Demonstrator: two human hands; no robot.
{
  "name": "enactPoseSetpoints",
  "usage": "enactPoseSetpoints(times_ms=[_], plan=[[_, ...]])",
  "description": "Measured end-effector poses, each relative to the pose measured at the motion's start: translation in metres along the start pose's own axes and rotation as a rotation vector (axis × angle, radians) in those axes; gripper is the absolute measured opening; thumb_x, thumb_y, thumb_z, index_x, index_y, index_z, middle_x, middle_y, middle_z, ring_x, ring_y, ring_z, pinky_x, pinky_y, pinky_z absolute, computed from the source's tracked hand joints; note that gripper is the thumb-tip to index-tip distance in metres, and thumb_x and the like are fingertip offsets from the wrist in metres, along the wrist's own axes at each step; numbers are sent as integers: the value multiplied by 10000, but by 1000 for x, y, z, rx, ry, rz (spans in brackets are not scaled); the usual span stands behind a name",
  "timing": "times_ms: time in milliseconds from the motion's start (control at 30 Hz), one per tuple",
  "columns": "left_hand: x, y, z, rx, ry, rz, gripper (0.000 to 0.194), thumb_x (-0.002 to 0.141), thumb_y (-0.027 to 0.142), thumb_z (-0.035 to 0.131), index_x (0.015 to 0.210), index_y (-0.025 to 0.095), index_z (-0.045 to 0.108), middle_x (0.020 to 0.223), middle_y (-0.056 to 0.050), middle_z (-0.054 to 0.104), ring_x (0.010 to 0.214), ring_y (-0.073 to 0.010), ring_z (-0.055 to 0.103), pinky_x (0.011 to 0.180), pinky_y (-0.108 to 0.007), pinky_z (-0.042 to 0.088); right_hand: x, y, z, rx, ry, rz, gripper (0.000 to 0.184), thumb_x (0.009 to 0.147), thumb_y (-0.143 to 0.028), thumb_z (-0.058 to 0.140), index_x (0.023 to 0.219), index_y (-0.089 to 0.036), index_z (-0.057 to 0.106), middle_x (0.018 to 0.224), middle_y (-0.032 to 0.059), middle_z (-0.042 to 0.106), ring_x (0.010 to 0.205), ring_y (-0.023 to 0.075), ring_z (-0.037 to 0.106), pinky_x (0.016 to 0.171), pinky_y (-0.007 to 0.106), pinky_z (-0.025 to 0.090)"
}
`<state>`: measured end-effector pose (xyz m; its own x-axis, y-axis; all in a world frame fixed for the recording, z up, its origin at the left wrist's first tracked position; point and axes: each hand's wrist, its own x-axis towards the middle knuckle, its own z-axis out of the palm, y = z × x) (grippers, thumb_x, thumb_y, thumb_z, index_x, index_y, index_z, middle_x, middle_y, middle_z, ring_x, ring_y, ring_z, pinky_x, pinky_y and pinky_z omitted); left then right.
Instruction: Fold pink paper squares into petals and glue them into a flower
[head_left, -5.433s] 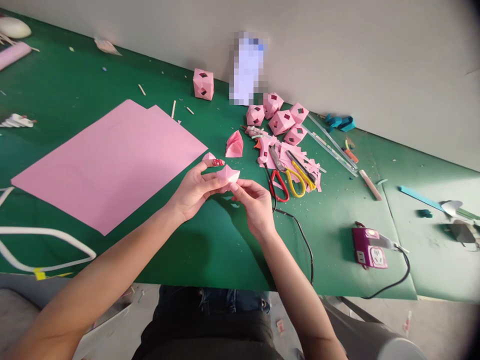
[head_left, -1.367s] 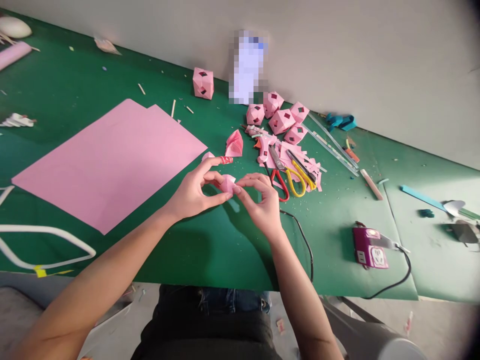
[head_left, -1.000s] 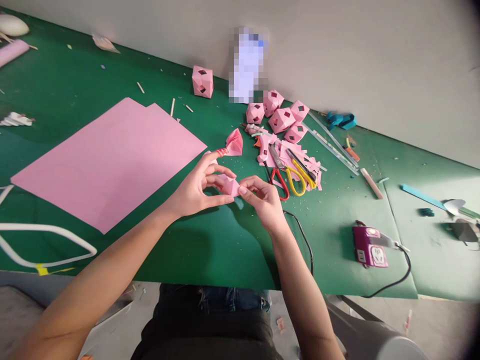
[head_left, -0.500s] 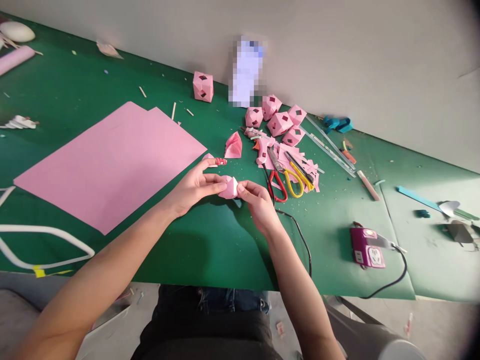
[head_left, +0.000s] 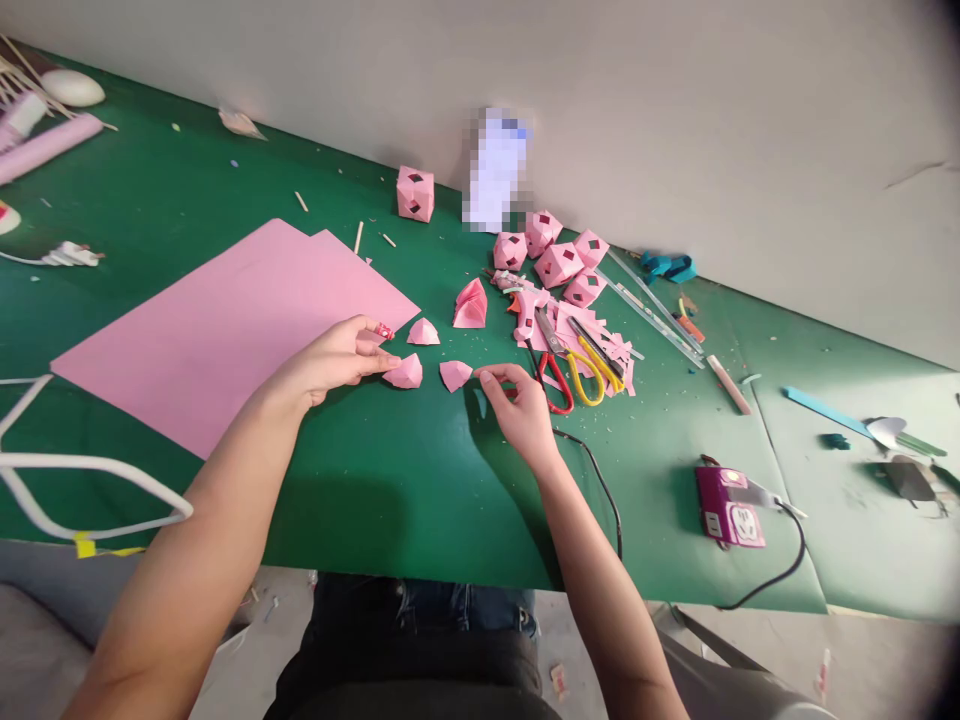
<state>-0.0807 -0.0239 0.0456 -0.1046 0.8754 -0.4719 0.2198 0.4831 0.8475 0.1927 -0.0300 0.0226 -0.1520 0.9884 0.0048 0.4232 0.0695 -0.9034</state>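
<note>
My left hand (head_left: 330, 358) lies over the corner of a big pink paper sheet (head_left: 217, 330), its fingers pinched on a small folded pink paper piece (head_left: 405, 372) that rests on the green table (head_left: 390, 480). My right hand (head_left: 519, 405) has its fingers curled, with the fingertips at the edge of a second folded pink piece (head_left: 454, 374). The two pieces lie a little apart. A third small folded piece (head_left: 424, 333) sits just behind them, and a larger folded pink fan shape (head_left: 470, 303) is farther back.
Several pink paper cubes (head_left: 559, 262) and a lone cube (head_left: 415, 193) stand by the wall. Red and yellow scissors (head_left: 574, 370), a pink glue gun (head_left: 525, 310) and scraps lie right of my hands. A purple power strip (head_left: 726, 495) with a black cable is at right.
The one folded pink unit held between both hands is now two pieces lying apart on the table, one at each hand. My left hand moved left, and the view shifted slightly.
</note>
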Motion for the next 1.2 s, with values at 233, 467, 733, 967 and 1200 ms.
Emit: enactPoseSetpoints(times_ms=[233,467,733,967,1200], plan=[[6,-8,2,76,94,124,623,602,411,980,1119,230,684,876,-74,832,980,-335,799,811,-403,559,36,1,1,-250,52,-99,114,989,-312,647,977,-221,715,986,80,794,940,261,715,869,402,541],[5,-12,6,148,167,237,395,827,431,822,1141,229,694,1015,-112,852,1068,-348,793,715,-350,562,93,-2,17,-637,171,-234,137,1008,-254,696,1117,-177,726,1170,176,734,1185,360,623,1025,480,498],[-3,0,20,102,209,340,292,922,457,734,1094,224,693,937,-83,836,861,-274,781,658,-323,555,92,-7,15,-436,135,-217,104,950,-162,663,911,-214,744,1053,114,762,1097,307,657,990,454,521],[-23,9,49,-165,-26,573,571,820,558,892,1229,226,671,1342,-147,770,1257,-334,733,807,-342,649,33,-27,3,424,-89,-29,318,849,-536,831,923,-238,746,944,44,819,838,206,745,791,352,590],[-31,3,68,-319,-174,453,685,820,530,919,1334,242,570,1296,-142,803,1139,-330,813,982,-446,675,6,-21,8,438,-10,58,477,754,-654,888,920,-235,730,866,56,832,811,230,782,781,361,603]])
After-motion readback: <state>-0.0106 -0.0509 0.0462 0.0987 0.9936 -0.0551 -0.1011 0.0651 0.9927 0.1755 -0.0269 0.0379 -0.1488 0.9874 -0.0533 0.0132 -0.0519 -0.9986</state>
